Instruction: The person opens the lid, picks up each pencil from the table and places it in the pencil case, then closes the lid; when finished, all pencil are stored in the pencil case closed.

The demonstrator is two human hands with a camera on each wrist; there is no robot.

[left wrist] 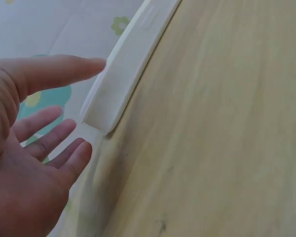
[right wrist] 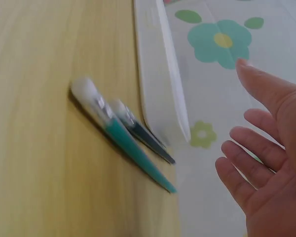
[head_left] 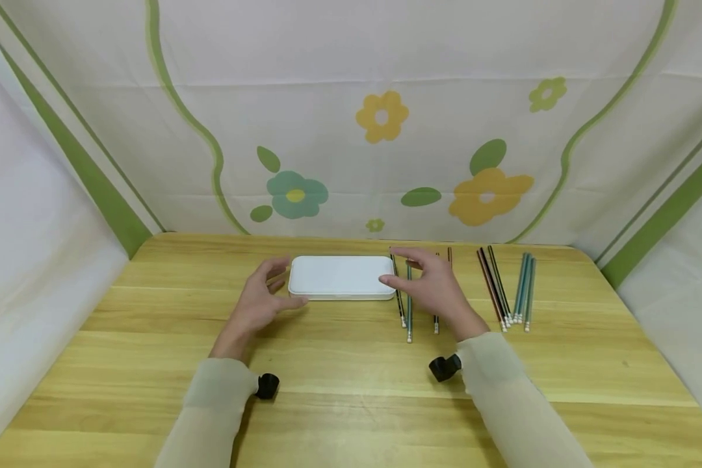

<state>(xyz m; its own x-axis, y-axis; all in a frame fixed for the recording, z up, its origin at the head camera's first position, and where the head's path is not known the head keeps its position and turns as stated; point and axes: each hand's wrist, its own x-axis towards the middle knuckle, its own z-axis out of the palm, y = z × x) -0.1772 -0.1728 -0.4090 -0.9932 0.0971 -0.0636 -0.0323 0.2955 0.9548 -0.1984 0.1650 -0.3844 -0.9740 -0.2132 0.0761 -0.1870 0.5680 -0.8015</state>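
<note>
A white flat case [head_left: 342, 276] with rounded corners lies lengthwise on the wooden table, its lid down. At its left end is my left hand [head_left: 260, 300], thumb and fingers spread around the corner; in the left wrist view the fingers look apart from the case [left wrist: 126, 66]. My right hand [head_left: 433, 283] hovers by the right end with fingers extended, holding nothing. Beneath and beside it lie a teal pencil [head_left: 409, 305], a dark pencil [head_left: 400, 302] and others it partly hides. In the right wrist view, a teal pencil [right wrist: 130, 148] and a dark pencil [right wrist: 150, 140] show white erasers.
Farther right on the table [head_left: 351, 416] lie a group of dark and reddish pencils [head_left: 494, 286] and a group of teal pencils [head_left: 524, 286], erasers toward me. A flower-patterned cloth [head_left: 327, 117] hangs behind the table's far edge, with more white cloth at both sides.
</note>
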